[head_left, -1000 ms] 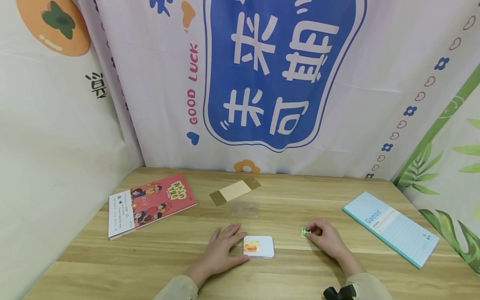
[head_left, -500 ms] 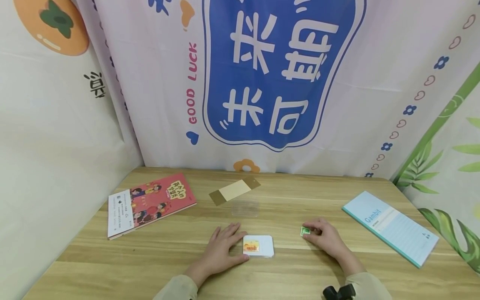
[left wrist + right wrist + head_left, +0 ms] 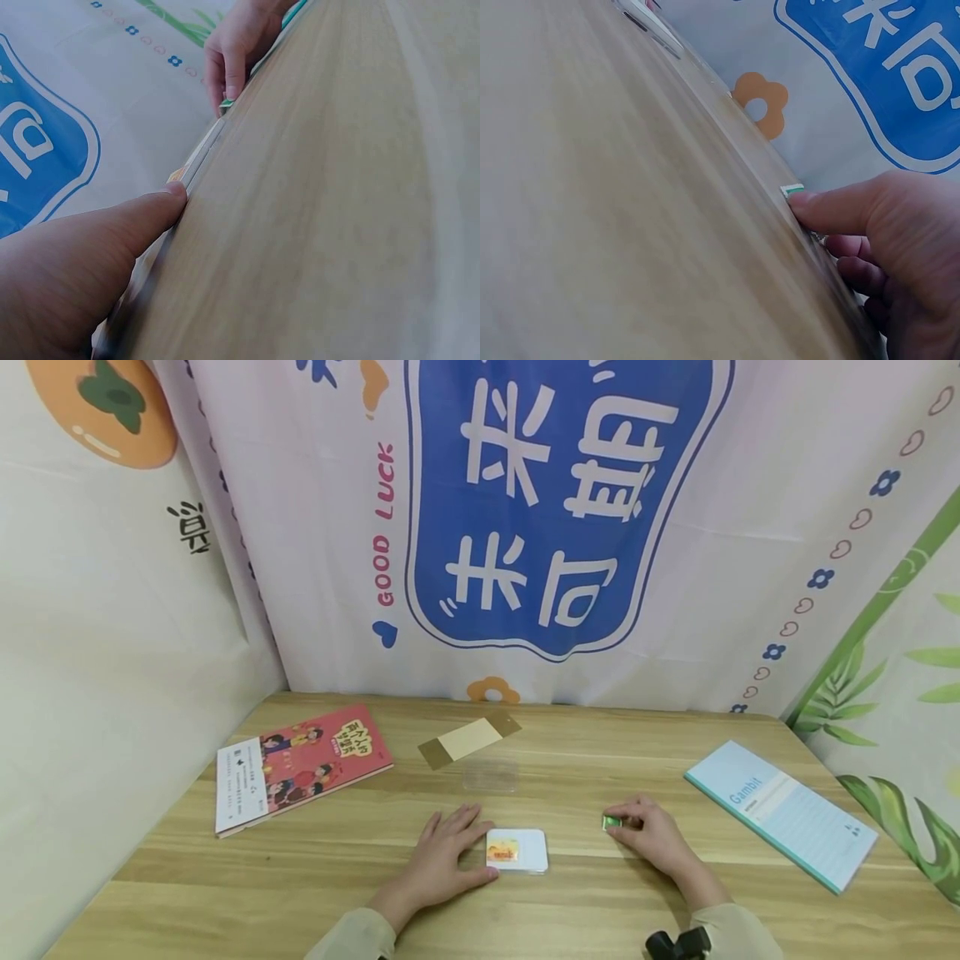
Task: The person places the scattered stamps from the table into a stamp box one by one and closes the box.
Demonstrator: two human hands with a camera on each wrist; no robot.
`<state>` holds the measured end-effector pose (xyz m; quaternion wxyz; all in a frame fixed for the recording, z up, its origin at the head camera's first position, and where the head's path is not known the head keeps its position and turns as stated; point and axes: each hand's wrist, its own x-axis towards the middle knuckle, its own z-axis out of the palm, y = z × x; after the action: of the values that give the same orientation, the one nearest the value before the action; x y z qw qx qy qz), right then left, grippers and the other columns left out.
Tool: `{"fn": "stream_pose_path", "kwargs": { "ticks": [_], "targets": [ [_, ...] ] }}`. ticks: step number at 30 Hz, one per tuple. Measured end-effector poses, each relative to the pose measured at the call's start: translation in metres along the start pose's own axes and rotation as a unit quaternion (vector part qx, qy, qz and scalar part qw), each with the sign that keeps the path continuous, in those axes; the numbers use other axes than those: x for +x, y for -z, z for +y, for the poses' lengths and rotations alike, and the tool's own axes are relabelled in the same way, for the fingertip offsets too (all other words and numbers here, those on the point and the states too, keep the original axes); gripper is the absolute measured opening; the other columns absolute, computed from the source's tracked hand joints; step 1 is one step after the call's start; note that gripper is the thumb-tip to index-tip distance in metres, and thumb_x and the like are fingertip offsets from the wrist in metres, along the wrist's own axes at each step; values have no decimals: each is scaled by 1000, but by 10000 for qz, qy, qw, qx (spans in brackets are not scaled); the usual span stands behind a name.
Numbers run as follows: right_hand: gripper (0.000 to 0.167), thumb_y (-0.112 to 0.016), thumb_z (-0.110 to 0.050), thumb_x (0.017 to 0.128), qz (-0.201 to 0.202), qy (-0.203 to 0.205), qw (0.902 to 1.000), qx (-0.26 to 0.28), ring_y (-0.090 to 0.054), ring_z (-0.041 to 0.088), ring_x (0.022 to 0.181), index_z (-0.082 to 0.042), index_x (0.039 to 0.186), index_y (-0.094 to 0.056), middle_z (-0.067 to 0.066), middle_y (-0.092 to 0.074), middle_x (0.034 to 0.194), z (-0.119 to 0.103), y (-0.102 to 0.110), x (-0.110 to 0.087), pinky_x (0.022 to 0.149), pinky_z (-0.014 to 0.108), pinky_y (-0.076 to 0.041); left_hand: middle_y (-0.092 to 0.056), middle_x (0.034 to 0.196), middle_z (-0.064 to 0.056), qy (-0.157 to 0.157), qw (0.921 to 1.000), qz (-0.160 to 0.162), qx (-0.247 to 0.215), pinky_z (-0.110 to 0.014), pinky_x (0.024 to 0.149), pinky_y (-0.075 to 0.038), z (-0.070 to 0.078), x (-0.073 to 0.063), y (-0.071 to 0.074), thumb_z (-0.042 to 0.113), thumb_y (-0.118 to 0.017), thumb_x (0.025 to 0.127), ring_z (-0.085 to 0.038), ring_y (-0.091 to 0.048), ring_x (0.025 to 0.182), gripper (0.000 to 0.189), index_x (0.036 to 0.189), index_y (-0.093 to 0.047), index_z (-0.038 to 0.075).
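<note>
A flat white rounded rectangular block [image 3: 532,850] lies on the wooden table, with a yellow-orange sticker [image 3: 502,851] on its left half. At its left end rests my left hand [image 3: 442,860], fingers spread and mostly straight, the thumb touching the lower left corner and the index finger near the upper left one. To the right, my right hand [image 3: 651,837] pinches a small green, white-edged sticker [image 3: 611,822] between thumb and forefinger, just above or at the table; I cannot tell which. In the right wrist view, the thumb covers most of that sticker [image 3: 792,190].
Behind the block lie a clear plastic piece [image 3: 491,775] and a tan and brown strip [image 3: 470,742]. A red book [image 3: 307,768] is at the left, a light-blue Gambit notebook [image 3: 780,814] at the right. A printed curtain [image 3: 337,568] hangs along the table's back edge.
The small green sticker tilts slightly in my right fingers, and its face catches the light differently. My left hand and the white block stay where they were.
</note>
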<state>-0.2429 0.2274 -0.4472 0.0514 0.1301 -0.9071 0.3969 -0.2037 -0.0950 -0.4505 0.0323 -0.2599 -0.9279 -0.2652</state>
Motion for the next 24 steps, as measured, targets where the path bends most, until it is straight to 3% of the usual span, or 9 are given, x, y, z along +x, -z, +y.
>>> {"fn": "stream_pose_path", "kwargs": {
  "ticks": [7, 19, 24],
  "targets": [
    [17, -70, -6, 70, 195, 204, 9996, 85, -40, 14, 66, -11, 86, -67, -1, -49, 80, 1, -3, 0, 54, 24, -35, -33, 134, -12, -126, 9998, 114, -47, -53, 97, -6, 1, 0, 1, 55, -54, 75, -28, -23, 124, 63, 123, -49, 15],
    [19, -66, 0, 72, 163, 233, 9987, 418, -38, 13, 64, -6, 90, -66, -1, -46, 71, -2, -2, -1, 53, 23, -34, -31, 135, -10, 0, 10000, -12, -27, -51, 98, -4, 2, 0, 3, 55, -55, 75, -25, -21, 125, 63, 124, -48, 16],
    [17, -66, -2, 73, 318, 469, 9966, 600, -38, 13, 63, -5, 89, -66, -1, -45, 70, 0, -3, -2, 51, 24, -33, -30, 136, -9, 10, 10000, -33, 35, -51, 98, -4, 1, 0, 2, 56, -54, 74, -25, -20, 125, 63, 124, -47, 17]
  ]
}}
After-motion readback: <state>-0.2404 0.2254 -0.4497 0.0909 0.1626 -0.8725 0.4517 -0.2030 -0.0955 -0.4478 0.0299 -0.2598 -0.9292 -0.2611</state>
